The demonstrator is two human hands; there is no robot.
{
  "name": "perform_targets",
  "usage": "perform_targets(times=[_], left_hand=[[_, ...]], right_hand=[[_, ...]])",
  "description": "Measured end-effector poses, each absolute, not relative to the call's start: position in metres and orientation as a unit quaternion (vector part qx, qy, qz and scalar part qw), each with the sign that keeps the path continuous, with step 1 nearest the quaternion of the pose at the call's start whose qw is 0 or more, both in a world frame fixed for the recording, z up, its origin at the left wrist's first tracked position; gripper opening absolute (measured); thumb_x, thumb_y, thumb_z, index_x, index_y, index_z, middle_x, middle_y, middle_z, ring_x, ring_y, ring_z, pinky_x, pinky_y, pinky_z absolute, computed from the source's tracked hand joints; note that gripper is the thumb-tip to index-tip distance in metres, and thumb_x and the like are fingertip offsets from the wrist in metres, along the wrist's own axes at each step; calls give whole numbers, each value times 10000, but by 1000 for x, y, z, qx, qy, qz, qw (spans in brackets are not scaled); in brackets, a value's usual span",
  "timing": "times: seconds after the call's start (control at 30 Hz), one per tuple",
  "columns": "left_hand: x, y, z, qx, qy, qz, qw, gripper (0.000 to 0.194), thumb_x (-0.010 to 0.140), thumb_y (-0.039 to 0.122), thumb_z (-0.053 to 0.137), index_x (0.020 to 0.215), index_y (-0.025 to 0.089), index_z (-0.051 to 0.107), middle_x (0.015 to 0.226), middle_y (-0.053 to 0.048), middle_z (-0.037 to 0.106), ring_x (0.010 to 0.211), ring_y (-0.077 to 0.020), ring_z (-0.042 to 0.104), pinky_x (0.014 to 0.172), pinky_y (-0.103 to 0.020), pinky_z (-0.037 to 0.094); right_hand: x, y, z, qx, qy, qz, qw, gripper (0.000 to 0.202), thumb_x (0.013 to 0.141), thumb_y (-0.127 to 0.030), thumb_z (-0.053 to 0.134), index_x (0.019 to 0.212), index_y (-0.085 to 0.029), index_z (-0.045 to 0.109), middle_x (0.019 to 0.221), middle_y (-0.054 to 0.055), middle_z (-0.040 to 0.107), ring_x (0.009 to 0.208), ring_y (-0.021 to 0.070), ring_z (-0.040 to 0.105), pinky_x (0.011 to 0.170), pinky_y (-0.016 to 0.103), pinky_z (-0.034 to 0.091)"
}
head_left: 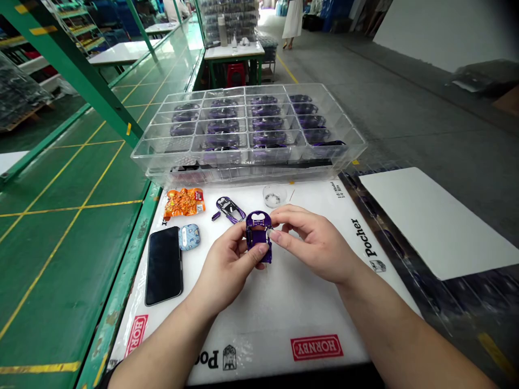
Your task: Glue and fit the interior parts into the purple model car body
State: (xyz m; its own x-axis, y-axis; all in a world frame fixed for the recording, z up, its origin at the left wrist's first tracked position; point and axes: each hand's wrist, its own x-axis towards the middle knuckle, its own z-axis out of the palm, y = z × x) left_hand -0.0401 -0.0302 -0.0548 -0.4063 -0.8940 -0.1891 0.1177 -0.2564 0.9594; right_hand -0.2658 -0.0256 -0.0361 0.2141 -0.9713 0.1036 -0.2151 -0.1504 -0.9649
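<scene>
Upright over the middle of the board, a purple model car body [258,236] with a cut-out opening faces me. My left hand [229,254] is closed around its lower left side, thumb across the front. From the right, my right hand [310,237] pinches the body's right edge with its fingertips; whether a tiny part sits between them I cannot tell. Just behind lies another purple-and-black car part [230,208] with a small purple piece [216,216] beside it. A small clear round dish [274,196] holds tiny bits that are too small to name.
A stacked clear compartment tray [247,173] with several purple car bodies stands across the back. At left lie an orange snack packet [184,203], a black phone [164,266] and a blue patterned case [189,236]. A white panel [438,221] lies at right; a green post [81,70] rises left.
</scene>
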Motion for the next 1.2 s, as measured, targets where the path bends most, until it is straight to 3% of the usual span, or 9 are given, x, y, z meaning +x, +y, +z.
perform_targets(times=[0.3, 0.43, 0.57, 0.67, 0.73, 0.93, 1.2], left_hand=[[-38, -30, -59, 351, -372, -777, 368, 439, 950, 422, 1051, 1260, 194, 839, 1010, -37, 740, 832, -153, 697, 659, -243, 678], [-38, -34, -58, 389, -321, -766, 398, 509, 870, 443, 1111, 1176, 181, 799, 883, -3, 716, 754, -137, 686, 610, -222, 658], [-36, -42, -56, 448, -269, -720, 457, 629, 737, 440, 1184, 1140, 183, 775, 896, 8, 740, 752, -133, 700, 575, -204, 640], [-36, -45, -56, 459, -245, -701, 488, 673, 675, 427, 1210, 1123, 184, 770, 930, 18, 731, 777, -129, 700, 576, -209, 653], [-37, -45, -57, 461, -237, -698, 494, 686, 669, 422, 1213, 1125, 186, 758, 933, 25, 723, 793, -134, 717, 597, -222, 676], [-39, -43, -58, 437, -206, -724, 492, 690, 694, 377, 1208, 1132, 188, 710, 979, -1, 781, 910, -211, 871, 646, -226, 701], [-42, -42, -54, 431, -196, -715, 515, 711, 614, 351, 1239, 1104, 161, 760, 1052, -15, 803, 836, -184, 856, 591, -220, 702]], right_hand=[[-267, -25, -40, -632, 474, -423, 444, 292, 1101, -461, 811, 1311, -289, 917, 1386, 99, 834, 1318, 283, 793, 1020, 418, 672], [-272, -28, -44, -603, 547, -415, 406, 348, 1111, -519, 784, 1331, -275, 898, 1321, 90, 847, 1208, 267, 806, 960, 408, 654], [-276, -29, -50, -684, 579, -291, 334, 210, 1121, -283, 718, 1212, -238, 901, 1228, 71, 847, 1068, 236, 796, 929, 408, 623], [-268, -25, -56, -778, 523, -177, 299, 325, 1080, -92, 651, 1256, -222, 890, 1262, 74, 824, 1124, 245, 793, 1029, 432, 617], [-260, -22, -60, -814, 498, -115, 275, 401, 1045, -30, 629, 1284, -226, 885, 1267, 87, 794, 1108, 252, 778, 997, 430, 618], [-255, -17, -60, -832, 507, -54, 218, 194, 1038, -60, 716, 1122, -185, 839, 1241, 110, 757, 1118, 281, 734, 1001, 446, 606], [-255, -20, -45, -795, 545, 8, 267, 150, 1093, -96, 671, 1007, -169, 770, 1134, 91, 808, 989, 238, 753, 915, 388, 554]])
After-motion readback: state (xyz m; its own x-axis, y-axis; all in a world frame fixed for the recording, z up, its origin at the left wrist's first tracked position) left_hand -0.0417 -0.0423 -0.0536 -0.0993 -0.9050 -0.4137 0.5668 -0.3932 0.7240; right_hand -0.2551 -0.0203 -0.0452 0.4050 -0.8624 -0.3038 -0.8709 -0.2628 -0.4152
